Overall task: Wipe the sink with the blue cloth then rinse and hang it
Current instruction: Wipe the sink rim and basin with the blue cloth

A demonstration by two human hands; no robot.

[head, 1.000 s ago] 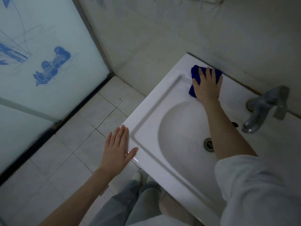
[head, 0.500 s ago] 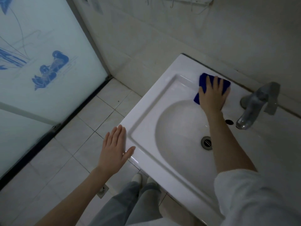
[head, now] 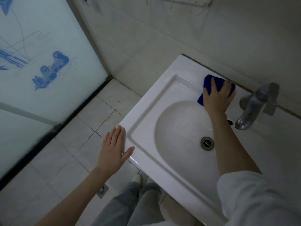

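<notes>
A white ceramic sink (head: 146, 111) fills the right half of the view, with a round drain (head: 207, 143) in its basin. The blue cloth (head: 209, 82) lies flat on the back rim, just left of the grey tap (head: 254, 108). My right hand (head: 217, 97) presses down on the cloth with spread fingers and covers most of it. My left hand (head: 114, 150) is open, fingers together, with its thumb against the sink's front left corner.
A metal rail (head: 179, 2) with hooks runs along the tiled wall above the sink. A frosted glass door (head: 40, 62) with a blue print stands at the left. A floor drain (head: 102, 190) sits in the tiles near my feet.
My right hand has slid the cloth along the back rim toward the tap. My left hand has stayed at the sink's corner.
</notes>
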